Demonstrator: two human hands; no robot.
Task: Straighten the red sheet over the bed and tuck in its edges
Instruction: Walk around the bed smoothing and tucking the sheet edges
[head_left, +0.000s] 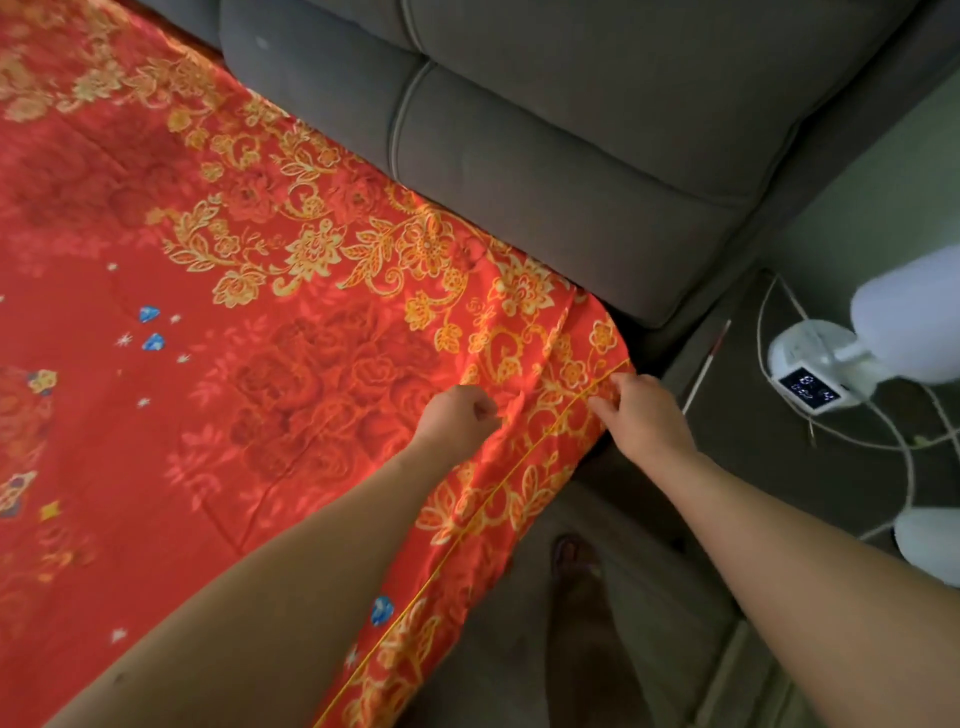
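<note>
The red sheet (218, 332), printed with gold flowers and small blue motifs, lies spread over the bed and fills the left of the view. Its yellow-piped edge runs diagonally down the bed's right side, and the cloth hangs over that side. Near the far right corner my left hand (460, 415) is closed in a fist, pinching the sheet on top of the bed. My right hand (647, 415) grips the piped edge at the corner, fingers curled around the hem. Folds gather between the two hands.
A grey padded headboard (545, 156) runs along the far side of the bed. On the floor to the right stands a white fan (810, 374) with a lit display and trailing cables. My foot (582, 597) is on the floor beside the bed.
</note>
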